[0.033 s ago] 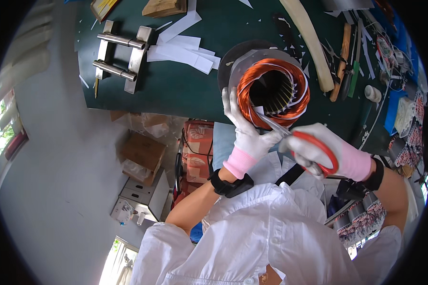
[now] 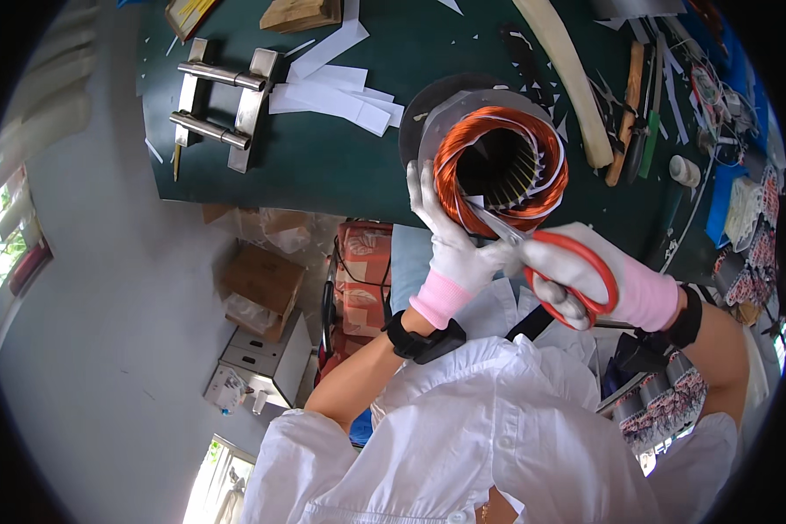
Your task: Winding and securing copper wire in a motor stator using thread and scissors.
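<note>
The copper coil (image 2: 500,166) sat at the near edge of the green table (image 2: 323,157), its orange windings wrapped round a dark hollow core with white paper slips standing in the slots. My left hand (image 2: 452,237), gloved in white, was closed against the coil's near left side. My right hand (image 2: 596,278) gripped red-handled scissors (image 2: 555,253), blades pointing up-left at the windings' lower rim. White paper strips (image 2: 336,92) lay left of the coil, a metal bracket (image 2: 223,105) beyond them, and a pale curved strip (image 2: 572,79) to the right.
</note>
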The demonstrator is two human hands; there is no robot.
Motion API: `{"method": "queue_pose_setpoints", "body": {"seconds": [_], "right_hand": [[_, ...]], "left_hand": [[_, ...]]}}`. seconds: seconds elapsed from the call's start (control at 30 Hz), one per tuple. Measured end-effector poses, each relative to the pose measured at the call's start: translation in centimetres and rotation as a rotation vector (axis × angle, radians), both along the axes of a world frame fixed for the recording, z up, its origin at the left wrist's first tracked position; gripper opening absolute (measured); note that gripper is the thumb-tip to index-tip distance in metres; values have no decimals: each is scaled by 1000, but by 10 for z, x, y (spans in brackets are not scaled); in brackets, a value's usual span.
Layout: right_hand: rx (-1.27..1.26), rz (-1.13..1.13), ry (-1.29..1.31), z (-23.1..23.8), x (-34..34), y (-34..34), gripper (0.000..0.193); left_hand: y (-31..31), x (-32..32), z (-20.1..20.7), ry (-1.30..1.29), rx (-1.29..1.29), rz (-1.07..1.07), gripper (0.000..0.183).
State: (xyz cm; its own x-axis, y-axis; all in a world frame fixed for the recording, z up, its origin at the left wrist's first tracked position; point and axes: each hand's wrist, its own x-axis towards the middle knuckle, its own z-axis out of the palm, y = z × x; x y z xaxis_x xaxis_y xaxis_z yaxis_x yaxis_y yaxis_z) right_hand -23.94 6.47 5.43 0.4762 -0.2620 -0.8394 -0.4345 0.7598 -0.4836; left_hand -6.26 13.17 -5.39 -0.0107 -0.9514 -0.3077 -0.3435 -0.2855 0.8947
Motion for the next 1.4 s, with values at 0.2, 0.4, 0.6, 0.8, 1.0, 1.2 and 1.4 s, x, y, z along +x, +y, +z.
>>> {"method": "queue_pose_setpoints", "body": {"seconds": [0.2,0.4,0.6,0.8,1.0,1.2,1.4], "right_hand": [[478,-513,-46,-9,9,7,37],[-469,124,180,7,-38,21,20],[-726,379,137,10,-35,21,26],[-748,504,151,11,-33,12,26],[-662,500,128,7,-28,13,25],[144,110,12,-2,-6,-8,32],[571,-403,-72,-7,8,1,40]], "left_hand": [[0,5,-5,37,-25,14,123],[-36,40,4,129,1,-272,128],[10,-6,-3,22,-109,23,131],[9,-6,-5,-57,-104,9,132],[8,-6,-5,-104,-127,-11,129],[11,-8,0,10,34,89,127],[12,-10,0,-20,1,80,126]]}}
